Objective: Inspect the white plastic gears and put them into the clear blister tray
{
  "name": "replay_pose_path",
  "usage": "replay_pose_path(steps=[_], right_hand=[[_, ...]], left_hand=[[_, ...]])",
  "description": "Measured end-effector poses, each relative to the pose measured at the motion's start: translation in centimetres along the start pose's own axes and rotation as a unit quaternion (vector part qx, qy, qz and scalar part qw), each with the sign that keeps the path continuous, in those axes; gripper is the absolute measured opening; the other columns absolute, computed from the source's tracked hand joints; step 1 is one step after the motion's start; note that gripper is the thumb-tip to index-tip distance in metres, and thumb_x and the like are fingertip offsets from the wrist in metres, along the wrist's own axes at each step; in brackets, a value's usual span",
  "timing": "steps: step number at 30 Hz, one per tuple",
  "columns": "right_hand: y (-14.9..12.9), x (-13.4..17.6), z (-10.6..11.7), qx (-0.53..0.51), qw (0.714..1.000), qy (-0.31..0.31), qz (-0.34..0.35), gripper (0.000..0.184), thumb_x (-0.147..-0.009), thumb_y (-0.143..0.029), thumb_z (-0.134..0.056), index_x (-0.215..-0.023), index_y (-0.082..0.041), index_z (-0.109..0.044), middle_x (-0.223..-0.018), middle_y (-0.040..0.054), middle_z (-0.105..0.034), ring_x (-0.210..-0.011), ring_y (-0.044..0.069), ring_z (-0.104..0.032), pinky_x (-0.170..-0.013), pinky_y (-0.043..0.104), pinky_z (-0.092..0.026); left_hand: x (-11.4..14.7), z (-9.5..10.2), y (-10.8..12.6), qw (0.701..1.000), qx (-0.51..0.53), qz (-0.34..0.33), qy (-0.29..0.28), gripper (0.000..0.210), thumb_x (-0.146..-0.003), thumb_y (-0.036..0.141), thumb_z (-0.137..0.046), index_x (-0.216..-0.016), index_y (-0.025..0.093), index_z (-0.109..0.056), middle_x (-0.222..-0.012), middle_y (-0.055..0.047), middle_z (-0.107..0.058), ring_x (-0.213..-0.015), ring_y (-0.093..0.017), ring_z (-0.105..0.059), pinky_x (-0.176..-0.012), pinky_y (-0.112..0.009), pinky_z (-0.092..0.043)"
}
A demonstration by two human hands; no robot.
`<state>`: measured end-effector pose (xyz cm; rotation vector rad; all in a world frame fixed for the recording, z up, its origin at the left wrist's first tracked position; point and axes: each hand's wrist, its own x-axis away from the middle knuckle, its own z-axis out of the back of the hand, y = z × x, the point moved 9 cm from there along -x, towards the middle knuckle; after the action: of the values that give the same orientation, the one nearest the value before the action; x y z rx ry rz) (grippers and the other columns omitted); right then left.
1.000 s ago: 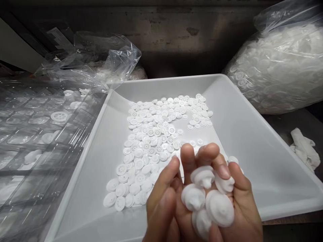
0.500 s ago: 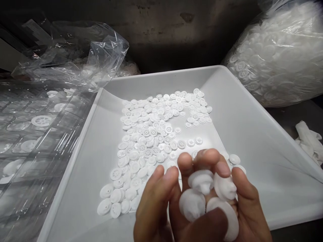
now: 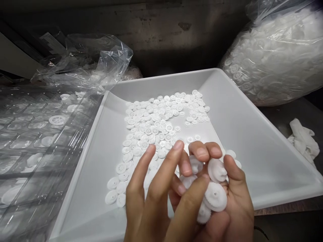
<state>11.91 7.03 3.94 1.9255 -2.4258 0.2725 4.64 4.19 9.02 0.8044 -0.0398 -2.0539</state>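
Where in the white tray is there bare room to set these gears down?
The white tray is bare on its right side, between the spread of small white gears and the right wall, and in a narrower strip along the left wall. The middle is crowded. The right hand and left hand cover the near centre.

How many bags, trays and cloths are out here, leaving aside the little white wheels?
Clear plastic bags: 2
White tray: 1
Clear compartment tray: 1
White cloth: 1
Total: 5

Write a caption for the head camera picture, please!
Two hands sort small white plastic gears above a white tray.
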Motion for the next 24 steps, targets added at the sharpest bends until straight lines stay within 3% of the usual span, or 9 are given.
replay_pose_path(steps=[4,7,10,13,16,18,20,22,24], right_hand=[[0.2,-0.4,-0.3,-0.026,0.999,-0.028,-0.031,0.014,-0.099,-0.034,-0.07,-0.092,-0.022,-0.072,-0.09,-0.0008,-0.062,-0.078,0.011,-0.057,-0.063,0.019,-0.051],[-0.2,-0.8,0.4,-0.027,0.999,-0.01,-0.019,0.014,-0.095,-0.029,-0.075,-0.088,-0.018,-0.071,-0.084,-0.0021,-0.059,-0.073,0.008,-0.056,-0.054,0.013,-0.045],[-0.3,-1.1,1.0,-0.008,1.0,0.019,-0.017,0.015,-0.09,-0.028,-0.078,-0.083,-0.018,-0.069,-0.081,-0.0036,-0.057,-0.068,0.007,-0.055,-0.053,0.013,-0.046],[-0.4,-1.0,1.1,0.01,0.999,0.033,-0.023,0.016,-0.086,-0.027,-0.082,-0.08,-0.02,-0.069,-0.079,-0.0043,-0.057,-0.065,0.007,-0.052,-0.051,0.014,-0.045],[-0.5,-0.9,1.3,0.032,0.998,0.046,-0.037,0.018,-0.084,-0.027,-0.083,-0.076,-0.021,-0.068,-0.077,-0.0039,-0.056,-0.061,0.008,-0.047,-0.047,0.015,-0.041],[-0.4,-0.7,1.3,0.051,0.997,0.045,-0.048,0.022,-0.087,-0.029,-0.082,-0.074,-0.021,-0.067,-0.078,-0.0035,-0.055,-0.062,0.009,-0.047,-0.053,0.018,-0.048],[-0.2,-0.3,1.2,0.077,0.994,0.046,-0.055,0.028,-0.091,-0.035,-0.079,-0.072,-0.021,-0.064,-0.079,-0.0031,-0.054,-0.066,0.01,-0.05,-0.062,0.02,-0.052],[0.3,0.0,1.2,0.106,0.991,0.056,-0.057,0.034,-0.094,-0.042,-0.076,-0.072,-0.021,-0.063,-0.078,-0.0032,-0.052,-0.064,0.011,-0.048,-0.06,0.021,-0.05],[0.7,0.4,1.2,0.134,0.988,0.064,-0.048,0.037,-0.094,-0.047,-0.075,-0.072,-0.022,-0.062,-0.077,-0.0035,-0.051,-0.06,0.01,-0.042,-0.055,0.02,-0.045]], left_hand=[[-0.8,-0.2,-0.1,0.997,0.025,-0.062,-0.036,0.022,-0.105,0.051,-0.058,-0.121,0.037,-0.064,-0.179,0.015,-0.027,-0.166,-0.023,-0.024,-0.137,-0.043,-0.029],[-1.2,0.0,-0.1,0.996,0.047,-0.067,-0.036,0.023,-0.098,0.042,-0.068,-0.12,0.038,-0.065,-0.177,0.015,-0.032,-0.164,-0.02,-0.028,-0.137,-0.034,-0.025],[-1.4,1.1,-0.5,0.997,0.071,-0.023,0.032,0.013,-0.1,0.037,-0.062,-0.112,0.04,-0.067,-0.168,0.019,-0.044,-0.159,-0.016,-0.04,-0.134,-0.03,-0.03],[-1.7,1.8,0.3,0.992,0.087,-0.04,0.083,0.013,-0.099,0.03,-0.062,-0.106,0.039,-0.068,-0.162,0.021,-0.051,-0.154,-0.013,-0.047,-0.131,-0.03,-0.038],[-2.0,2.4,0.8,0.986,0.107,-0.046,0.118,0.015,-0.099,0.022,-0.06,-0.102,0.035,-0.068,-0.142,0.01,-0.069,-0.143,-0.013,-0.057,-0.126,-0.033,-0.044],[-2.1,2.5,0.4,0.985,0.121,-0.016,0.121,0.015,-0.096,0.021,-0.063,-0.1,0.036,-0.066,-0.118,0.007,-0.08,-0.129,-0.014,-0.066,-0.116,-0.037,-0.05],[-2.2,2.6,-0.2,0.985,0.127,0.024,0.114,0.02,-0.09,0.022,-0.072,-0.099,0.038,-0.066,-0.1,0.012,-0.083,-0.115,-0.017,-0.072,-0.11,-0.04,-0.05],[-2.3,2.9,-0.8,0.987,0.122,0.047,0.099,0.026,-0.082,0.022,-0.08,-0.098,0.039,-0.068,-0.091,0.013,-0.083,-0.11,-0.022,-0.076,-0.111,-0.044,-0.049],[-2.6,3.1,-1.3,0.99,0.112,0.044,0.076,0.027,-0.079,0.027,-0.085,-0.099,0.039,-0.072,-0.091,0.007,-0.084,-0.109,-0.029,-0.078,-0.109,-0.05,-0.053]])
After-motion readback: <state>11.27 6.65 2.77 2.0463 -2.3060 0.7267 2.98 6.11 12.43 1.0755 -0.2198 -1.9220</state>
